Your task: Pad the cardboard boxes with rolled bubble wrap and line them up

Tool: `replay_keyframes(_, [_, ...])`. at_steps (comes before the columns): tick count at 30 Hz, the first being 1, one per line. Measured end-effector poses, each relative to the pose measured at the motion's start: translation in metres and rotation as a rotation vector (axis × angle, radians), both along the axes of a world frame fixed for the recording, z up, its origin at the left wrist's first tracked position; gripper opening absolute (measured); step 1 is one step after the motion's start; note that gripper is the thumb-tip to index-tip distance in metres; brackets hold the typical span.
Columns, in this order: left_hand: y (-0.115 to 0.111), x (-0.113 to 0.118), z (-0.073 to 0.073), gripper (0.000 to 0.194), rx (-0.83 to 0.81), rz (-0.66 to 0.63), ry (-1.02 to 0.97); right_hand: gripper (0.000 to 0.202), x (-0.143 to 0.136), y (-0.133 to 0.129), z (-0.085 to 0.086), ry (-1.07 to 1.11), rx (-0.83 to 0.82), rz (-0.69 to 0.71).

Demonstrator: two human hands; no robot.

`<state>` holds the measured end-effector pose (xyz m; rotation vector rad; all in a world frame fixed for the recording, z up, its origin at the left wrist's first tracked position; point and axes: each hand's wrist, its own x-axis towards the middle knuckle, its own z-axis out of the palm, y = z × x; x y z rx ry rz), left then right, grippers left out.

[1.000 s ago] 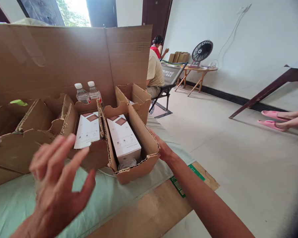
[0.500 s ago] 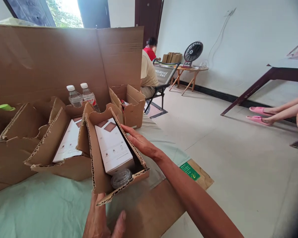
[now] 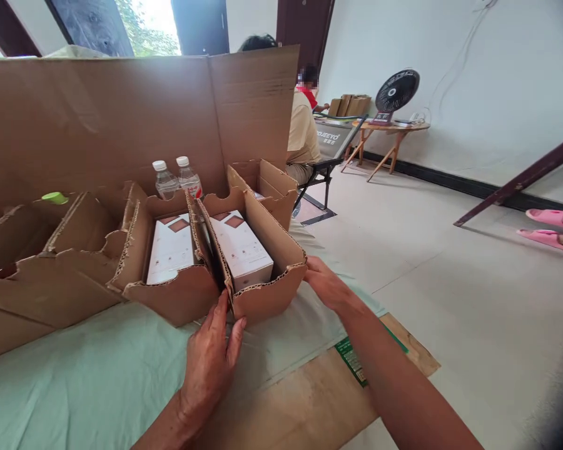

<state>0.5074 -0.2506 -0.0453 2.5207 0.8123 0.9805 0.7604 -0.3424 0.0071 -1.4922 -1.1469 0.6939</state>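
An open-topped cardboard box (image 3: 267, 299) stands on the green cloth with a white printed carton (image 3: 244, 250) inside it. My left hand (image 3: 211, 350) grips the box's near left corner, thumb on the front wall and fingers along the left side. At the near right corner, my right hand (image 3: 326, 281) holds the side wall, its fingertips partly hidden behind the box. Close on the left is a second cardboard box (image 3: 173, 300), which has a similar white carton (image 3: 171, 247) in it.
More cardboard boxes (image 3: 75, 284) line the left, one with a green lid (image 3: 55, 198). Two clear bottles (image 3: 166, 181) and a small box (image 3: 281, 184) stand behind. A tall cardboard panel (image 3: 136, 119) backs the green cloth (image 3: 89, 375). Beyond are a seated person (image 3: 304, 134) and a fan (image 3: 396, 90).
The box in my hands has gone from tilted and raised to standing level beside its neighbour. Both hands now hold its near corners. The view has swung left.
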Motion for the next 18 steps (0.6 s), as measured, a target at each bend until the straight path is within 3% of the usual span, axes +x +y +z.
replay_keyframes(2, [0.005,-0.001,0.004,0.03,0.011,0.056,0.039,0.045,-0.002,-0.025,0.0,0.026,-0.027,0.144])
replay_keyframes(4, [0.011,-0.001,0.006,0.025,0.019,0.114,0.095,0.056,-0.013,-0.036,0.0,-0.037,-0.066,0.192])
replay_keyframes(6, [0.019,0.0,0.008,0.027,0.023,0.151,0.122,0.052,-0.03,-0.029,0.0,-0.202,-0.128,0.037])
replay_keyframes(10, [0.027,-0.003,0.013,0.03,0.037,0.143,0.089,0.026,-0.055,0.016,0.001,-0.429,-0.226,-0.325])
replay_keyframes(14, [0.019,-0.032,0.012,0.029,0.034,0.035,0.058,0.018,-0.049,0.055,0.003,-0.53,-0.282,-0.461])
replay_keyframes(18, [0.016,-0.067,0.0,0.023,0.024,-0.022,-0.019,0.018,-0.041,0.078,0.003,-0.612,-0.341,-0.515])
